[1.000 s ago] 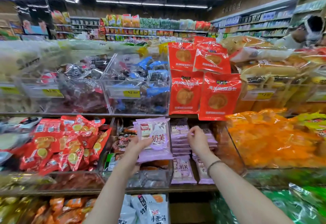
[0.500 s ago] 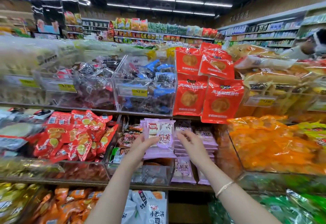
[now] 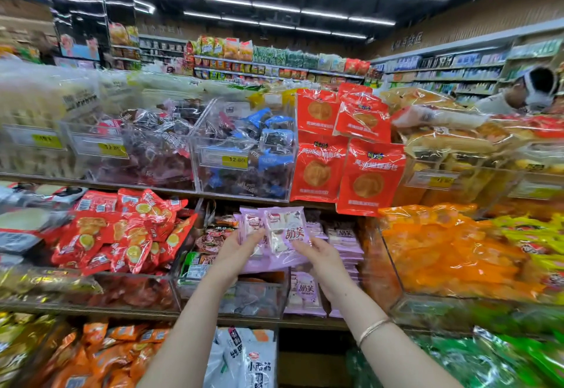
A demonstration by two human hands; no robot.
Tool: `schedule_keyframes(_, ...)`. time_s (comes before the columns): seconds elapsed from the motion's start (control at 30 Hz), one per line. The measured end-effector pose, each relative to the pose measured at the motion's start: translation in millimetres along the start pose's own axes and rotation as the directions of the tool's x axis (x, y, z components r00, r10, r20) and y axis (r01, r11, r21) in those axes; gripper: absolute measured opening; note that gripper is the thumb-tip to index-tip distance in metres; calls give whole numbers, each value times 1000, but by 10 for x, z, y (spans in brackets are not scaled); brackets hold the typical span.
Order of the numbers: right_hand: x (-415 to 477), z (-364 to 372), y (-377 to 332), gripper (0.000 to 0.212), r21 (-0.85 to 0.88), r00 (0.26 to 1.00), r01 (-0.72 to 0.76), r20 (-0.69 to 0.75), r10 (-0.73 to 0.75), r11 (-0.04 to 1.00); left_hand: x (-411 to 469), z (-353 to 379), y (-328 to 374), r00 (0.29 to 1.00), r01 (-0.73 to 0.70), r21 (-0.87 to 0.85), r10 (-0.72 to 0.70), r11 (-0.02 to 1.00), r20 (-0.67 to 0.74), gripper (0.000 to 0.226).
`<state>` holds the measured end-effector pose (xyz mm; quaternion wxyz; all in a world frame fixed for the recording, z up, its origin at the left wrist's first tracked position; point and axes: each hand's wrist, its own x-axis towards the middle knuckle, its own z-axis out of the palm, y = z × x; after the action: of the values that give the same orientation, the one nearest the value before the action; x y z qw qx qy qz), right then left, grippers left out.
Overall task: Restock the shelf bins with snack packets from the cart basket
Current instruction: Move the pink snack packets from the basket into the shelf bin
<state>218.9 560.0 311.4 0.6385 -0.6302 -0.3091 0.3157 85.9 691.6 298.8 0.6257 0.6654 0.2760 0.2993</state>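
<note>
My left hand (image 3: pixel 241 250) grips the purple packets (image 3: pixel 285 229); my right hand (image 3: pixel 323 261) pinches their lower corner before the shelf (image 3: pixel 305 323).

Lilac snack packets (image 3: pixel 285 235) with white panels, red pouches (image 3: pixel 369 174) with tan discs, orange bags (image 3: pixel 442 253), yellow price tag (image 3: pixel 234 160)

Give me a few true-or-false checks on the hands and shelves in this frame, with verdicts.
1. The left hand and the right hand both hold the purple packets. True.
2. The bracelet sits on the left wrist. False: it is on the right wrist.
3. The clear bin of blue wrappers carries a yellow 12.80 price tag. True.
4. The red packets stand below the purple packets. False: they stand on the shelf above, to the right.
</note>
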Motion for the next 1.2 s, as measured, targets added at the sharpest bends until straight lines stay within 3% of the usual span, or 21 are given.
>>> schedule_keyframes(0.1,27,-211,34,24,150,988,-89,-111,106,985,25,-11,-28,1000,-8,-6,8,1000,1,111)
schedule_keyframes(0.23,161,-594,160,24,236,901,-203,-336,276,950,42,-24,-35,1000,0,-2,0,1000,-7,115)
schedule_keyframes(0.33,304,-816,250,24,372,837,-244,-386,388,896,57,-24,-63,1000,5,-4,-5,1000,-19,112)
schedule_keyframes(0.7,561,-781,148,45,689,808,-14,-419,414,724,80,-26,-92,998,45,20,-44,999,-44,100)
schedule_keyframes(0.87,445,-767,177,47,509,822,-150,-411,393,848,90,-29,-92,998,53,18,-52,998,-31,81)
schedule_keyframes(0.93,364,-751,222,47,369,818,-252,-413,401,895,100,-20,-99,998,63,27,-62,998,-32,70)
schedule_keyframes(1.0,260,-646,240,43,158,856,-273,-411,314,949,101,-11,-92,997,67,26,-67,997,-27,54)
schedule_keyframes(1.1,79,-314,150,20,-176,961,-101,-272,50,979,91,2,-77,998,60,26,-59,998,-29,55)
schedule_keyframes(1.2,-9,73,55,28,-342,997,75,-5,-82,937,62,12,-42,998,60,26,-59,998,-21,51)
